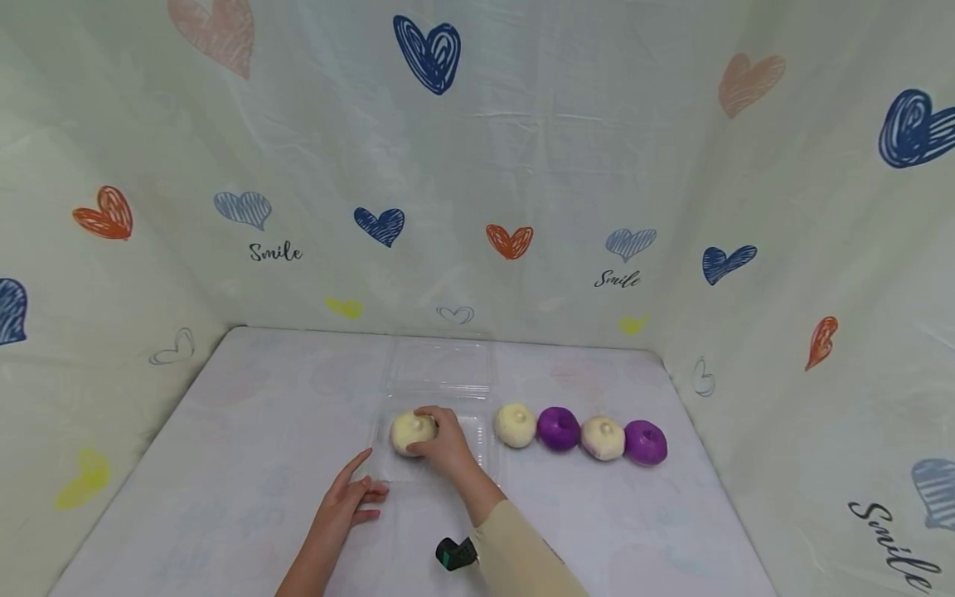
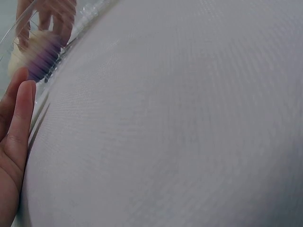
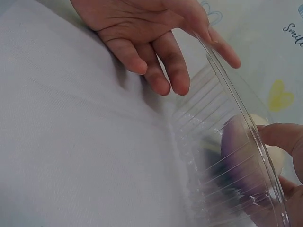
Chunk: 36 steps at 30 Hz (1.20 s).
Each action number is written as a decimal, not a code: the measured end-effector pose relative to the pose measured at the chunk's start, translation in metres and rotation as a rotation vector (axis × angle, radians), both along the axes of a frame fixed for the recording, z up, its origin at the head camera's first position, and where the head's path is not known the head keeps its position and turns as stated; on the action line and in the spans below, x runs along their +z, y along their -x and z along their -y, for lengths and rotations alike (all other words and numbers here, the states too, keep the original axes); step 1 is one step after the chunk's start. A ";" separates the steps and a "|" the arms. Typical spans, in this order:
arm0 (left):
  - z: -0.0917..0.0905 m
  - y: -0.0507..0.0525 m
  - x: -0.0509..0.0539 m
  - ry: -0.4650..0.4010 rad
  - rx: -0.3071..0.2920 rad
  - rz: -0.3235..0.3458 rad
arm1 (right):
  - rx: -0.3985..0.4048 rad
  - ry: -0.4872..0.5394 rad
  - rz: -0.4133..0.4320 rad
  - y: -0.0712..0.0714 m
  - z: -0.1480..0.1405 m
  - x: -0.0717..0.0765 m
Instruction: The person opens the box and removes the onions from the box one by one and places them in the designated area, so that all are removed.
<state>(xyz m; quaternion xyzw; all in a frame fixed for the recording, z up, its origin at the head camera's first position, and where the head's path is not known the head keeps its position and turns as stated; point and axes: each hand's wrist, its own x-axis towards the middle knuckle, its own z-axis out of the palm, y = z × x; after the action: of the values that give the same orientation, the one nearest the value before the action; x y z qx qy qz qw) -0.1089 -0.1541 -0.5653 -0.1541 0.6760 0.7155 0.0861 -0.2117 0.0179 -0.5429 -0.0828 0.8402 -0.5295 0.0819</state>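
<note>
A clear plastic clamshell box point(image 1: 488, 452) lies unfolded on the table, its lid point(image 1: 440, 365) laid back toward the wall. Over the base, my right hand point(image 1: 446, 444) grips a round turnip-like piece point(image 1: 409, 431), cream on top with a small nub. Through the clear wall in the right wrist view, the underside of this turnip-like piece point(image 3: 236, 151) looks purple. At the box's front left corner is my left hand point(image 1: 345, 504), fingers loosely extended. In the right wrist view, the left hand point(image 3: 156, 33) has a finger against the rim.
Right of the box, a row of similar round pieces runs sideways: cream point(image 1: 515, 425), purple point(image 1: 559, 429), cream point(image 1: 603, 438) and purple point(image 1: 645, 443). A black device point(image 1: 455, 554) shows by the right sleeve point(image 1: 522, 551). A heart-printed curtain point(image 1: 477, 166) surrounds the white table point(image 1: 246, 431).
</note>
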 end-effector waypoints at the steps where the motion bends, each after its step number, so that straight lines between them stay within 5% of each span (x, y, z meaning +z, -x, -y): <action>1: 0.000 0.000 0.000 0.000 -0.001 0.001 | 0.000 -0.006 -0.001 0.000 0.000 0.001; 25: -0.002 -0.001 0.004 0.006 -0.010 0.003 | -0.030 -0.003 0.065 0.001 -0.005 0.001; 36: 0.000 -0.002 0.003 0.017 -0.010 0.006 | -0.013 0.042 0.064 -0.006 -0.023 0.025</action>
<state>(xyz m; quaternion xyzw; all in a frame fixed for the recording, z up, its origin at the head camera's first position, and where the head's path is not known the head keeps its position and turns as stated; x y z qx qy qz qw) -0.1072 -0.1539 -0.5628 -0.1537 0.6825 0.7088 0.0905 -0.2053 0.0405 -0.5180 -0.0621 0.8264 -0.5500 0.1035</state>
